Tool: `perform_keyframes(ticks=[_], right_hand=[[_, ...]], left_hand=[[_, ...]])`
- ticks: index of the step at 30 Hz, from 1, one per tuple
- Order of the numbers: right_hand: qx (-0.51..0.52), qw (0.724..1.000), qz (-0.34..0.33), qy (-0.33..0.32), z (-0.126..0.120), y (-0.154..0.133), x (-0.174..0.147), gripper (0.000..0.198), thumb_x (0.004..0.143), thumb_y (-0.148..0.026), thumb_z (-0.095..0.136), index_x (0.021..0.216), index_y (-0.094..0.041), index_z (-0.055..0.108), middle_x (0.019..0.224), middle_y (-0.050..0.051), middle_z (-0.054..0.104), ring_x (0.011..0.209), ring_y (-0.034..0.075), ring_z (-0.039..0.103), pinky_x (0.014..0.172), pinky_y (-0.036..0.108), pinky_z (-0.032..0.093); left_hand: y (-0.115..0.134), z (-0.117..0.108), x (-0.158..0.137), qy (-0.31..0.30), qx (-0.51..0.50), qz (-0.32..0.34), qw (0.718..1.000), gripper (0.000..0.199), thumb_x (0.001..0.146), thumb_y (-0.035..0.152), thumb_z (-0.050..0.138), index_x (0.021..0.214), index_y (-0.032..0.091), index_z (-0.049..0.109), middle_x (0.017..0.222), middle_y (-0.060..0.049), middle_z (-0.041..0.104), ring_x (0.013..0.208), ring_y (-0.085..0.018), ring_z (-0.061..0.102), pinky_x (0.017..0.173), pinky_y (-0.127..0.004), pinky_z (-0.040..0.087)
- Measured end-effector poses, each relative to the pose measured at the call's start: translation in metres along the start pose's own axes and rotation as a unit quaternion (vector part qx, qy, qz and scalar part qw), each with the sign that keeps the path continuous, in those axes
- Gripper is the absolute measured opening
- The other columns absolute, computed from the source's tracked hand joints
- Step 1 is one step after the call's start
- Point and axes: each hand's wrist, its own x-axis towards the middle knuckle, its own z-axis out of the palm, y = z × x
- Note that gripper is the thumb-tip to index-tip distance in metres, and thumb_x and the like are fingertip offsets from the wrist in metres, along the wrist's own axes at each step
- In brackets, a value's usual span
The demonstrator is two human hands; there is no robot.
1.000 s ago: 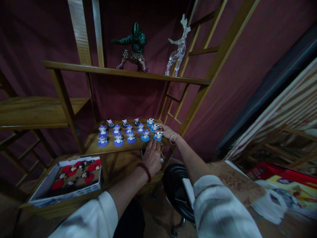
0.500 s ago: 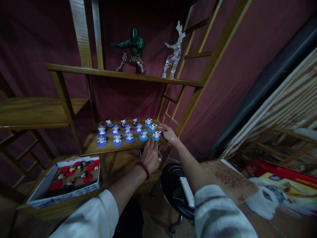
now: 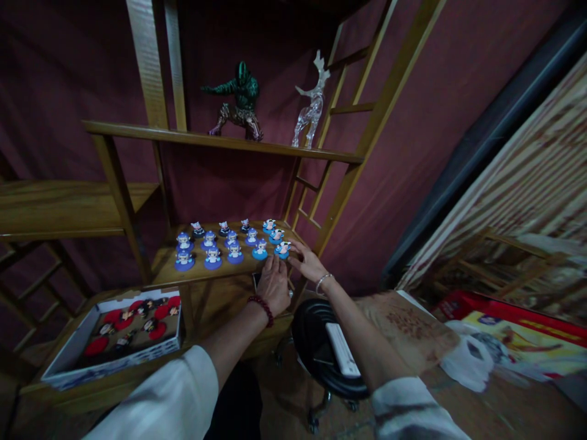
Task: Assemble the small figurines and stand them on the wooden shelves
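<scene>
On the wooden shelf [image 3: 160, 270] stand several small figurines in rows. Those at the right have light-blue bases, those to the left purple ones, and the back ones are dark. My right hand [image 3: 309, 266] is at the right side of the front-right figurine [image 3: 282, 249], thumb and fingers apart, close to its blue base. My left hand [image 3: 276, 286] lies at the shelf's front edge with fingers stretched out, just below the neighbouring blue-based figurine [image 3: 260, 249]. Whether its fingertips touch a base is hard to tell.
A box [image 3: 55, 374] with red-based figurines sits lower left. Above, a shelf board [image 3: 220, 139] carries a green-and-brown warrior figure [image 3: 245, 98] and a clear deer figurine [image 3: 309, 113]. Below right is a black stool [image 3: 312, 333] holding a white box [image 3: 343, 349].
My right hand has come forward from beside the second right-hand figurine to the front one, its fingers spreading. My left hand stays at the front edge. The view has shifted slightly.
</scene>
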Motion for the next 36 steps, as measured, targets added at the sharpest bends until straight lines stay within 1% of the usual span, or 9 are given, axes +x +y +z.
perform_keyframes(ticks=[3, 5, 9, 14, 18, 21, 25, 30, 36], right_hand=[[-0.006, 1.0, -0.005, 0.003, 0.002, 0.002, 0.003, 0.051, 0.07, -0.025, 0.061, 0.119, -0.022, 0.046, 0.11, 0.005, 0.06, 0.105, 0.017, 0.054, 0.095, 0.035, 0.04], [0.001, 1.0, 0.001, 0.013, 0.003, 0.006, 0.006, 0.048, 0.069, -0.029, 0.064, 0.114, -0.022, 0.049, 0.108, 0.005, 0.06, 0.103, 0.017, 0.055, 0.093, 0.035, 0.041], [0.038, 0.999, 0.018, 0.02, 0.005, 0.011, 0.008, 0.046, 0.067, -0.026, 0.066, 0.111, -0.022, 0.051, 0.105, 0.004, 0.062, 0.102, 0.016, 0.055, 0.094, 0.034, 0.041], [0.051, 0.997, 0.039, 0.035, 0.004, 0.016, 0.008, 0.046, 0.067, -0.021, 0.065, 0.111, -0.022, 0.05, 0.104, 0.003, 0.062, 0.1, 0.015, 0.056, 0.093, 0.033, 0.042], [0.039, 0.998, 0.032, 0.039, 0.003, 0.019, 0.008, 0.046, 0.068, -0.019, 0.064, 0.111, -0.023, 0.05, 0.103, 0.002, 0.062, 0.099, 0.015, 0.057, 0.092, 0.033, 0.042], [0.011, 0.998, 0.037, 0.044, 0.002, 0.019, 0.007, 0.046, 0.068, -0.021, 0.065, 0.111, -0.023, 0.05, 0.101, 0.003, 0.063, 0.097, 0.016, 0.057, 0.09, 0.034, 0.043], [-0.024, 0.997, 0.04, 0.053, 0.0, 0.016, 0.005, 0.044, 0.068, -0.024, 0.065, 0.11, -0.023, 0.052, 0.103, 0.004, 0.062, 0.098, 0.018, 0.056, 0.091, 0.036, 0.043], [-0.032, 0.998, 0.025, 0.038, -0.003, 0.017, 0.004, 0.045, 0.069, -0.026, 0.064, 0.112, -0.024, 0.051, 0.105, 0.003, 0.061, 0.1, 0.018, 0.056, 0.092, 0.036, 0.042], [-0.005, 0.999, 0.021, 0.025, -0.002, 0.021, 0.007, 0.046, 0.069, -0.029, 0.064, 0.113, -0.023, 0.05, 0.105, 0.003, 0.062, 0.101, 0.017, 0.056, 0.092, 0.034, 0.042]], left_hand=[[0.0, 0.0, 0.001, 0.001, -0.009, -0.001, 1.0, 0.061, 0.064, 0.016, 0.044, 0.12, -0.007, 0.038, 0.129, -0.025, 0.038, 0.125, -0.03, 0.027, 0.105, -0.044, 0.02], [-0.001, -0.001, 0.001, 0.004, -0.013, 0.004, 1.0, 0.06, 0.064, 0.016, 0.044, 0.12, -0.006, 0.039, 0.128, -0.025, 0.04, 0.124, -0.029, 0.028, 0.105, -0.044, 0.021], [-0.002, 0.0, 0.001, 0.01, -0.01, 0.006, 1.0, 0.06, 0.063, 0.016, 0.046, 0.119, -0.004, 0.039, 0.129, -0.024, 0.039, 0.123, -0.028, 0.029, 0.105, -0.042, 0.02], [-0.005, 0.001, 0.003, 0.017, -0.027, 0.001, 1.0, 0.056, 0.065, 0.018, 0.046, 0.119, 0.003, 0.041, 0.13, -0.018, 0.04, 0.121, -0.026, 0.031, 0.103, -0.042, 0.024], [-0.006, 0.003, 0.003, 0.026, -0.021, 0.003, 0.999, 0.053, 0.066, 0.018, 0.046, 0.117, 0.005, 0.043, 0.128, -0.016, 0.042, 0.12, -0.026, 0.031, 0.103, -0.039, 0.025], [-0.006, 0.003, 0.004, 0.032, -0.019, 0.001, 0.999, 0.052, 0.067, 0.018, 0.046, 0.117, 0.005, 0.044, 0.128, -0.014, 0.043, 0.118, -0.025, 0.032, 0.102, -0.037, 0.026], [-0.005, -0.001, 0.003, 0.022, -0.027, 0.0, 0.999, 0.051, 0.067, 0.02, 0.046, 0.118, 0.009, 0.044, 0.127, -0.012, 0.044, 0.118, -0.024, 0.032, 0.101, -0.038, 0.027], [-0.003, -0.001, 0.002, 0.012, -0.025, -0.011, 1.0, 0.057, 0.067, 0.019, 0.046, 0.122, 0.008, 0.038, 0.131, -0.013, 0.039, 0.121, -0.025, 0.029, 0.101, -0.04, 0.025], [-0.001, 0.002, 0.003, 0.006, -0.024, -0.024, 0.999, 0.054, 0.068, 0.022, 0.045, 0.12, 0.007, 0.039, 0.132, -0.016, 0.037, 0.121, -0.026, 0.028, 0.1, -0.042, 0.026]])
